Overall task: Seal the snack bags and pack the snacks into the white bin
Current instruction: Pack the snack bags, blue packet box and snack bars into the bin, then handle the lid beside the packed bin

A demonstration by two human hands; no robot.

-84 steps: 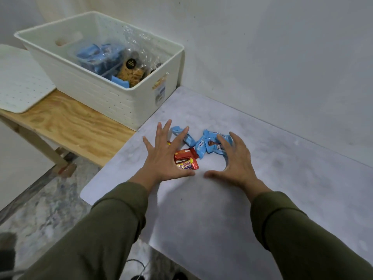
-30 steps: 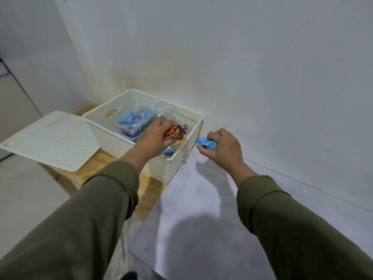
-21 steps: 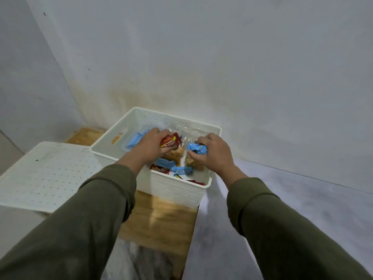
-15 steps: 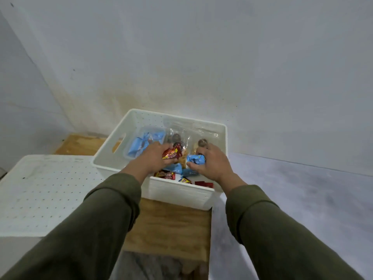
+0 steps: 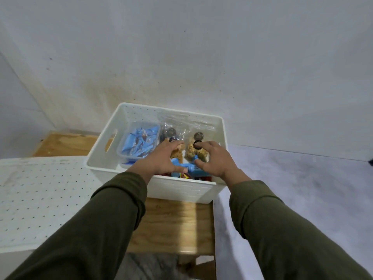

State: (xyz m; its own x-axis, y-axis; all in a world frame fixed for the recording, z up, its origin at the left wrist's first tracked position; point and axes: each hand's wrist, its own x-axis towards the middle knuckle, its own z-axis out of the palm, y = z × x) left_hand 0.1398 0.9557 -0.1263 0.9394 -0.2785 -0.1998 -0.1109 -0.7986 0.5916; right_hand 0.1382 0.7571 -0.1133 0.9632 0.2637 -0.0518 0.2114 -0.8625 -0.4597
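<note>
The white bin (image 5: 181, 190) stands on a wooden bench against the wall. Inside it are a clear tub of blue-wrapped snacks (image 5: 139, 142), two clear bags of brown snacks (image 5: 194, 136) standing at the back, and loose blue and red wrapped snacks (image 5: 182, 171) along the front wall. My left hand (image 5: 161, 160) and my right hand (image 5: 214, 160) hover over the bin's front part, fingers spread, with nothing in them. The loose snacks lie just under my palms and are partly hidden.
A white perforated lid (image 5: 40, 195) lies to the left of the bin. The wooden bench (image 5: 173, 225) runs under the bin. A grey table top (image 5: 302, 188) extends to the right. The wall stands close behind the bin.
Both hands carried the red and blue snacks from the grey table to the bin, lowered them in and let go. The fingers have spread and the snacks lie in the bin.
</note>
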